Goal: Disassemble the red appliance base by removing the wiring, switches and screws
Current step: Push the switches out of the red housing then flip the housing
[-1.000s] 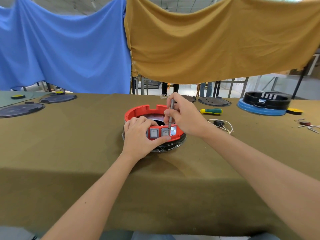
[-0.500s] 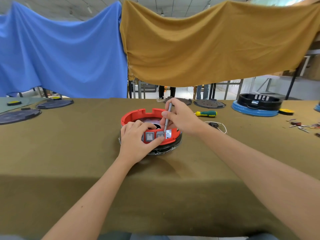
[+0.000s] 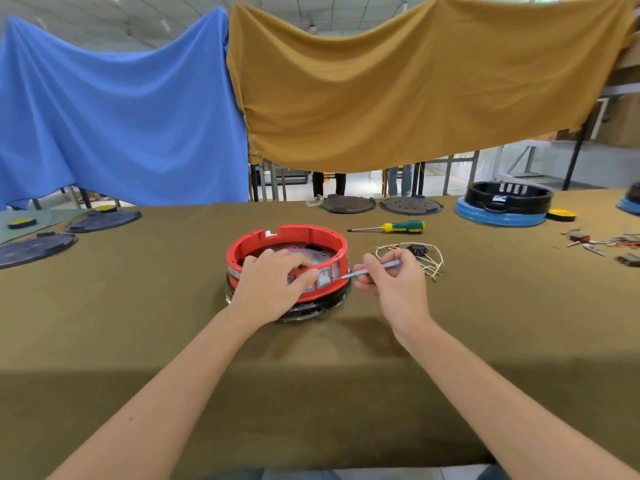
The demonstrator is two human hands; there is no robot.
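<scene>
Red appliance base [image 3: 287, 239] sits mid-counter [image 3: 138, 323], stacked on a black ring; everything below is placed relative to it.

Left hand [image 3: 268, 284] is draped over the near rim, fingers inside the ring, thumb on the outer wall. Grip is clamped on the base, steadying it.

Right hand [image 3: 393, 278] is just off the near-right wall, pinching a thin grey tool [image 3: 372, 270]. Tool's long axis runs roughly level, handle out to the right, tip pointing left at the wall. Tip lands at the right edge of the grey switches [image 3: 323, 277]. Contact looks likely, can't confirm.

So the target is left of the right grip, along the tool axis. My read: next is a sideways pry under the switch frame.

Loose wiring [image 3: 420, 258] already lies on the counter right of the base. Green-handled screwdriver [image 3: 394, 227] lies behind-right, untouched.
</scene>
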